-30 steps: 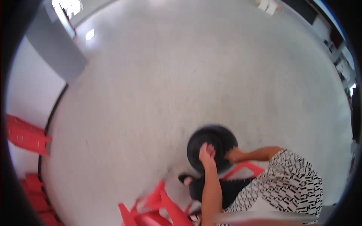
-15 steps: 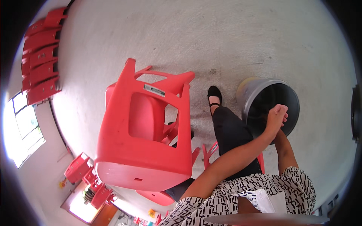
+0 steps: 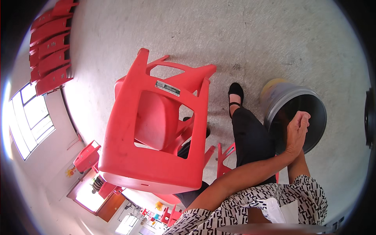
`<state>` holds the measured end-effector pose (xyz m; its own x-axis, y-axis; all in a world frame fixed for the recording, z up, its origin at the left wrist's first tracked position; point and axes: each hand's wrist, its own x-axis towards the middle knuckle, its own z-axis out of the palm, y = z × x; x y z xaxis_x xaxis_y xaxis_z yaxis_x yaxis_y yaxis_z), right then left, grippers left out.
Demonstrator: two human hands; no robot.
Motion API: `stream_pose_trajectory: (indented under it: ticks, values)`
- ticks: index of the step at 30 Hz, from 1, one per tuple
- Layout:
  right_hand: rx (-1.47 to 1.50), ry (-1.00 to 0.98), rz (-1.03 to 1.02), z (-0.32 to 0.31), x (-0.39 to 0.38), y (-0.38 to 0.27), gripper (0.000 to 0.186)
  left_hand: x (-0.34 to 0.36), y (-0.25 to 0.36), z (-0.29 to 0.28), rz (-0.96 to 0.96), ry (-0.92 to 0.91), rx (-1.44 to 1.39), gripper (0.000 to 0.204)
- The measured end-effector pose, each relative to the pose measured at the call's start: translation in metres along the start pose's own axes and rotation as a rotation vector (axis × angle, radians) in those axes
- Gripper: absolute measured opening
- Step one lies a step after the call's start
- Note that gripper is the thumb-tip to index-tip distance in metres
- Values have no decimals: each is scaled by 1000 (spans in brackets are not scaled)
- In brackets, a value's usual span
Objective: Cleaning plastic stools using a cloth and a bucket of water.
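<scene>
My left hand (image 3: 297, 131) is in front of the mouth of a dark-lined bucket (image 3: 322, 117), its fingers curled together. Whether anything is inside that grip does not show. My right forearm (image 3: 298, 169) runs up behind the left wrist, and the left hand and wrist hide my right hand. The bucket has a grey rim and a paler, yellowish outside; it stands on the floor by my knee. To the left of my leg is a large red plastic stool (image 3: 117, 145) with open leg frames, a second red part showing through its opening. Neither hand touches it.
My black-trousered leg and black shoe (image 3: 235, 94) lie between stool and bucket. Part of another red stool (image 3: 224, 166) shows beside my thigh. Stacked red seats (image 3: 53, 47) line the far left wall near a window (image 3: 31, 117). More red furniture (image 3: 87, 156) stands at lower left.
The view has shifted, so the stool, the bucket and my leg sit further right in the picture. My hands stay together over the bucket's mouth, the left wrist slightly turned.
</scene>
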<state>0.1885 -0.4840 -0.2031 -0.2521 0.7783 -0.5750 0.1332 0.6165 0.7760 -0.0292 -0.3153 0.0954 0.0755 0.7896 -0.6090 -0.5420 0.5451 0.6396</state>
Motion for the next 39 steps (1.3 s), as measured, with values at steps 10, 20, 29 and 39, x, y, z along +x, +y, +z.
stream_pose_trajectory:
  ticks: [10, 20, 29, 39]
  values:
    - [-1154, 163, -260, 24, 6, -111, 6, -12, 15, 6, -24, 7, -83, 27]
    - [-3109, 107, -559, -68, 43, 125, 30, 59, -48, -16, 87, 222, 475, 54]
    - [-3852, -866, -910, -225, -28, 324, 31, 113, -43, -46, -474, -125, 85, 109]
    - [-3369, -1520, -1589, -291, 56, 308, 24, 133, -88, -106, -753, -462, -646, 23]
